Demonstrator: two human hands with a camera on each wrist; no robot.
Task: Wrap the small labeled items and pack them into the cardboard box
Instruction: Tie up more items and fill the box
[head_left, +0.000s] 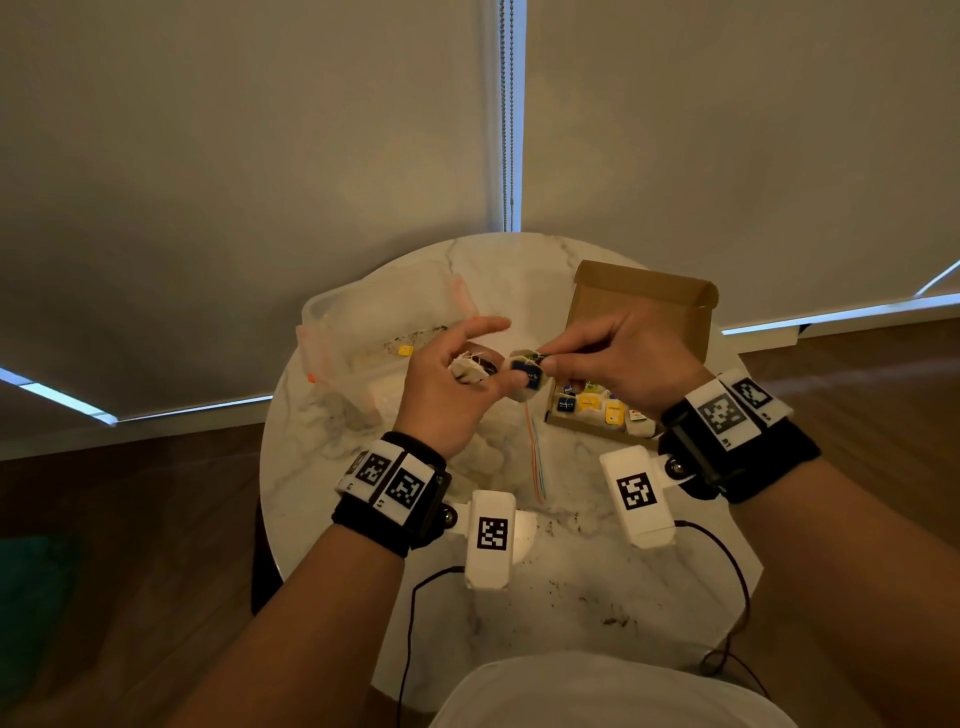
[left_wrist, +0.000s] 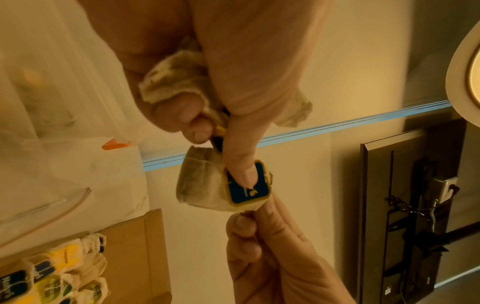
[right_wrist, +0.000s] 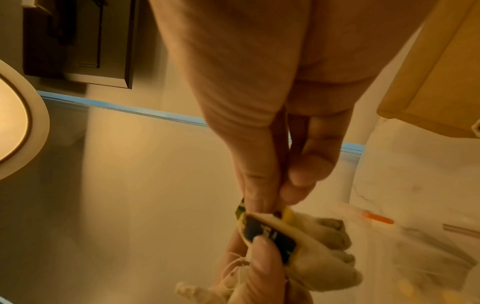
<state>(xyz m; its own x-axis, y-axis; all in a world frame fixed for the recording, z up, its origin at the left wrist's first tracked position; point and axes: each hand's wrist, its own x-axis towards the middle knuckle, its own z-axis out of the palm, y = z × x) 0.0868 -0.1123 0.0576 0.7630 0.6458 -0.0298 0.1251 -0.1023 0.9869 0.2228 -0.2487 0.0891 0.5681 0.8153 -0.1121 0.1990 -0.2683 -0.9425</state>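
1. Paper-wrapped and blue-labelled, a tea bag (head_left: 525, 378) is being held in the air between both hands, just short of the cardboard box (head_left: 644, 296).
2. The left hand (head_left: 451, 387) is pinching the bag's blue label under its thumb, with the index finger sticking out straight; it is also keeping a second crumpled bag (head_left: 467, 368) tucked in the palm.
3. The right hand (head_left: 621, 358) is closing thumb and fingers on the top end of the blue-labelled bag, seemingly on its tag or string, so the two hands are meeting on the one item.
4. Judging by this, the wrapping step is under way: the string or paper is probably being wound round the bag.
5. Next, the wrap needs finishing tight, then the bag needs carrying across to the box and setting beside the packed bags (head_left: 597, 408) lying at the box's near end.
6. The palmed bag may be getting in the way, crowding the left hand's grip.
7. Left of the box, a clear plastic container (head_left: 332, 317) is sitting on the marble table (head_left: 675, 613); a zip bag (head_left: 535, 457) is lying just before the box.
8. Loose crumbs are scattering the tabletop nearer the person than the box, and cables are trailing from the wrist cameras.
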